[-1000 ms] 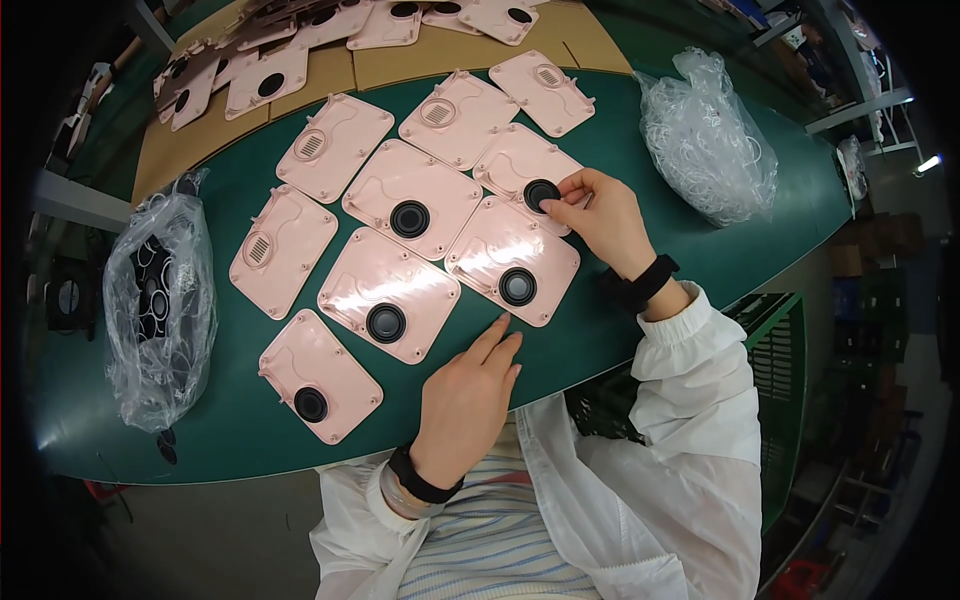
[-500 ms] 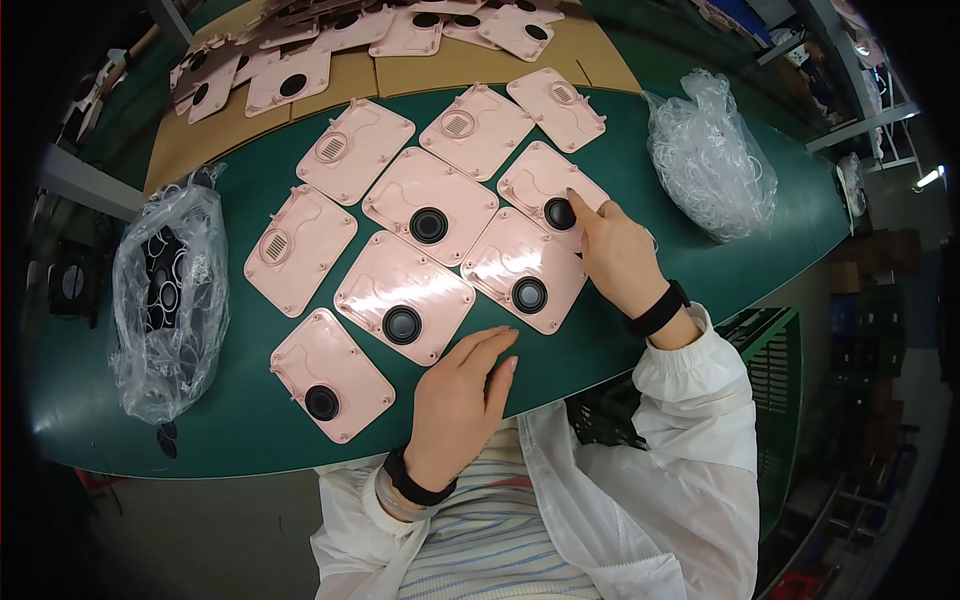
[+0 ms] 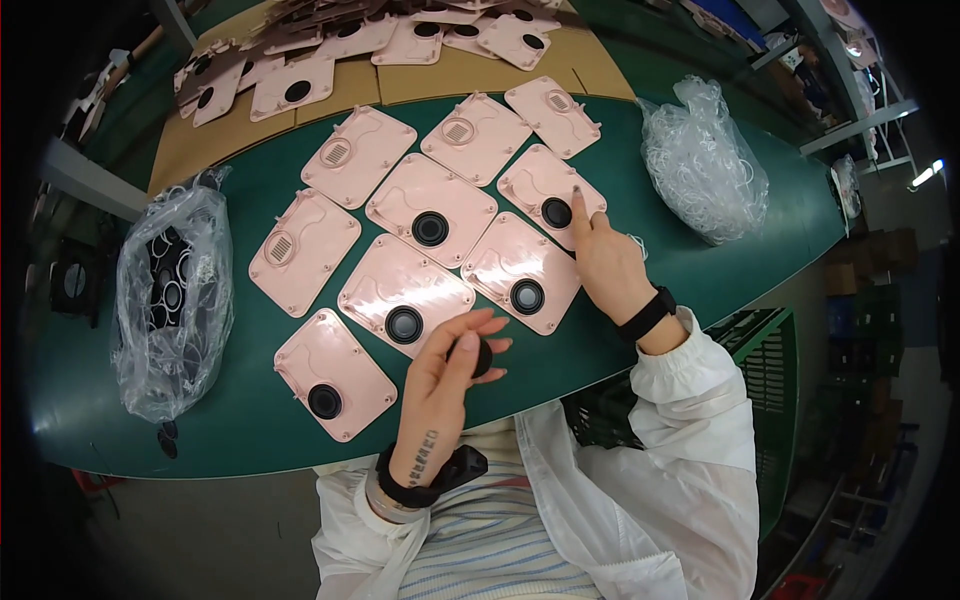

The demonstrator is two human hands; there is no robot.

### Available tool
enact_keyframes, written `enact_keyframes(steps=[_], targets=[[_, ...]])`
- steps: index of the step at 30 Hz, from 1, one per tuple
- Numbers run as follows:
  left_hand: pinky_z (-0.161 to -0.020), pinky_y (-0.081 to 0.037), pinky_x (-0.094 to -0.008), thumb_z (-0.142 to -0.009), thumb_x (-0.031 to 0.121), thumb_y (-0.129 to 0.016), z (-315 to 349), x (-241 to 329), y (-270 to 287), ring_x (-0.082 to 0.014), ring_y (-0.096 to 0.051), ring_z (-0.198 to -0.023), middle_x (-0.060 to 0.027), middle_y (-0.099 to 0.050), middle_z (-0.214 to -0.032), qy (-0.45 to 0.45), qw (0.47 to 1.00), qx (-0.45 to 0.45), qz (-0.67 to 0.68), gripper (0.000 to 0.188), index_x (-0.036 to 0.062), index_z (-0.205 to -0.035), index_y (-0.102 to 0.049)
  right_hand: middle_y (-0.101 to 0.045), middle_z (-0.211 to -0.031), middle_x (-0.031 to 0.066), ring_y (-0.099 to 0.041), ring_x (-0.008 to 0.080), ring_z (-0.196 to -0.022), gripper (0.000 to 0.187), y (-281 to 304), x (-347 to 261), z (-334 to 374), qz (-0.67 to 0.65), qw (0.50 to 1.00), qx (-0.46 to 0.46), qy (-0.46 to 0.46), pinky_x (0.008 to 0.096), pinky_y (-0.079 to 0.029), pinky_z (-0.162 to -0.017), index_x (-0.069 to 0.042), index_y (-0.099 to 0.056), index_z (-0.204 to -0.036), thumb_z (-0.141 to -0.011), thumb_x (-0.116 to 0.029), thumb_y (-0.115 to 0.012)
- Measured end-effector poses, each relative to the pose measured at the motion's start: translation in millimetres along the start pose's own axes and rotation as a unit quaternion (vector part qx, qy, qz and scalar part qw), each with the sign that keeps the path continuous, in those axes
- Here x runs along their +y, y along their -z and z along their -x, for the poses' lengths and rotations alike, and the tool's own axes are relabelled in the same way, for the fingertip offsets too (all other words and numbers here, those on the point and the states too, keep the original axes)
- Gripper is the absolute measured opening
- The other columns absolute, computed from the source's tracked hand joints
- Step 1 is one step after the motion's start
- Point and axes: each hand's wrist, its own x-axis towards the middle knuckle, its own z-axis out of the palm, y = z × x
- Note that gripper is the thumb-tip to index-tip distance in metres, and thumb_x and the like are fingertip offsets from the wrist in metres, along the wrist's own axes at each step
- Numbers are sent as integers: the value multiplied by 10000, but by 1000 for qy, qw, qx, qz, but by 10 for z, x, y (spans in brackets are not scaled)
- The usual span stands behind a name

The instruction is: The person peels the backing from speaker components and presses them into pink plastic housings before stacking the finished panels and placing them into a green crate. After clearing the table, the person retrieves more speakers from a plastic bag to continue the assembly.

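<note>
My left hand (image 3: 440, 365), raised near the table's front edge, is closed on a small black round speaker (image 3: 484, 359). My right hand (image 3: 610, 262) reaches over a pink panel (image 3: 535, 178). Its index finger stretches out beside the black speaker (image 3: 557, 212) seated in that panel, while its other fingers are curled. A thin white ring (image 3: 640, 246) sticks out from their outer side. More pink plastic panels lie around. Those at the front and middle, such as one panel (image 3: 372, 282), bear black speakers; several farther back and left, such as another panel (image 3: 330, 240), show bare slotted grilles.
On the green table (image 3: 240, 430), a clear bag of black parts and rings (image 3: 172, 300) stands left. A clear bag of white rings (image 3: 705, 165) is at right. More panels with black speakers (image 3: 295, 88) pile on cardboard (image 3: 350, 92) behind. A green crate (image 3: 770, 400) stands below, at right.
My left hand has turned over and lifted slightly, and a black speaker now shows in its fingers. My right hand stays at the same panel, its index finger stretched straighter.
</note>
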Motion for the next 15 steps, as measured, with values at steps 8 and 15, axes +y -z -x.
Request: enact_keyframes(steps=[8, 15], targets=[[-994, -397, -420, -984, 459, -286, -7, 72, 82, -330, -473, -1222, -246, -451, -1335, 37, 963, -42, 264, 625, -49, -1330, -396, -583, -870, 156, -613, 293, -626, 449, 37, 89, -33, -20, 998, -26, 48, 335, -499, -528, -34, -523, -1264, -816, -10, -519], [-1049, -310, -406, -978, 505, -240, -4, 41, 80, -284, -417, -1259, -181, -457, -1326, 29, 932, -35, 359, 709, -76, -1372, -340, -598, -836, 37, -475, 127, -539, 253, 734, -342, 86, -471, 880, 37, 55, 263, -396, -484, -72, -664, -985, -744, -86, -741]])
